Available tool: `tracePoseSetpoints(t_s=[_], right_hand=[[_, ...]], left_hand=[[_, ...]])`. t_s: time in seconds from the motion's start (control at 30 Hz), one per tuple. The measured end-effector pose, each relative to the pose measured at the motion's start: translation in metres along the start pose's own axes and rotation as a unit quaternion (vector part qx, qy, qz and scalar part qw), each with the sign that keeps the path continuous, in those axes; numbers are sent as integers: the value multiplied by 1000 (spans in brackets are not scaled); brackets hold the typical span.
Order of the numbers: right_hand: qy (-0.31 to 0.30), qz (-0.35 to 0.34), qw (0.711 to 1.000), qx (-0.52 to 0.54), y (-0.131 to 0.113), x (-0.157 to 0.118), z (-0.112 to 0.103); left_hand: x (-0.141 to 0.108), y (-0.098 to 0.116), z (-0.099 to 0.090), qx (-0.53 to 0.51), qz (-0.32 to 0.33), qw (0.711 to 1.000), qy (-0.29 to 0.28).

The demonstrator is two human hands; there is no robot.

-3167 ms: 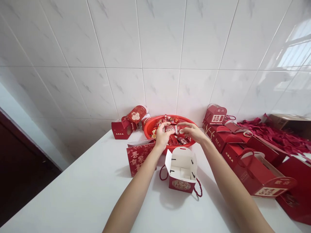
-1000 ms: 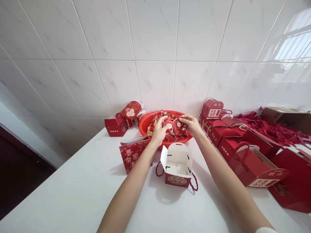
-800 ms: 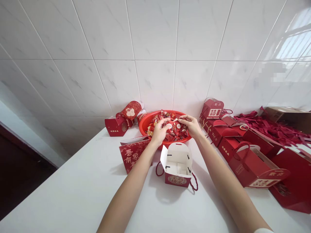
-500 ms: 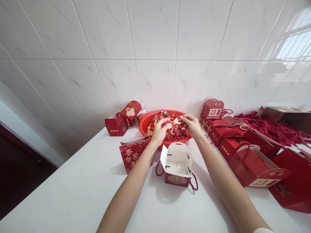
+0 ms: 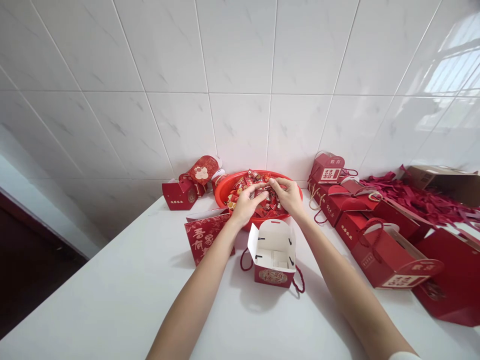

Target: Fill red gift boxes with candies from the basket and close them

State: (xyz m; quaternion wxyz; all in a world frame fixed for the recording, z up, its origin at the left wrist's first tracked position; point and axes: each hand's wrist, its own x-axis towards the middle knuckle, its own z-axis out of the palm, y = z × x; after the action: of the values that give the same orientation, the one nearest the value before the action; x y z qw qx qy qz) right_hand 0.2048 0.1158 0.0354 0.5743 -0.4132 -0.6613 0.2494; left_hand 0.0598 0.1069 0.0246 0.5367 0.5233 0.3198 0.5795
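Observation:
A red plastic basin heaped with wrapped candies stands against the wall. Over the candies, my left hand has its thumb and fingers closed around what looks like a red-wrapped candy. My right hand pinches beside it, its fingertips almost meeting the left ones; whatever lies between them is hidden. In front of the basin, between my forearms, is an open gift box, red outside and white inside, with dark red rope handles. No candy is visible inside it.
Left of my left forearm stands a red printed box. Small red boxes sit at the back left. Several red gift boxes line the right side, near a heap of red ribbons and a cardboard box. White tiled wall closes off the back.
My right hand has moved left across the basin, bringing its fingertips up to my left hand. The left hand has shifted slightly. The open gift box stays in place.

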Motion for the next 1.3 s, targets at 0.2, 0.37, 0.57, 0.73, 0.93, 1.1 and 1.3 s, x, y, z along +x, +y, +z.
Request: tracePoseSetpoints(t_s=[0.2,0.37,0.57,0.73,0.93,1.1,1.3], right_hand=[[-9,-85,994,-68,-19,-6,-1],[-9,-125,980,-155,-35,-9,-7],[57,-118,982,-134,-51,-13,-19],[92,-126,982,-103,-63,-19,-24],[83,-166,975,-123,-75,-27,-27],[105,-159,975,-112,-79,-27,-37],[75,-133,985,-75,-78,-28,-35]], left_hand=[[-5,12,3,-28,-66,996,-55],[-11,21,13,-40,-88,990,-99],[-23,38,30,-27,-30,998,-39],[-36,51,37,1,-21,998,-66],[-44,59,38,71,27,993,-92],[-49,73,30,149,45,982,-108],[-56,88,17,307,-7,931,-197]])
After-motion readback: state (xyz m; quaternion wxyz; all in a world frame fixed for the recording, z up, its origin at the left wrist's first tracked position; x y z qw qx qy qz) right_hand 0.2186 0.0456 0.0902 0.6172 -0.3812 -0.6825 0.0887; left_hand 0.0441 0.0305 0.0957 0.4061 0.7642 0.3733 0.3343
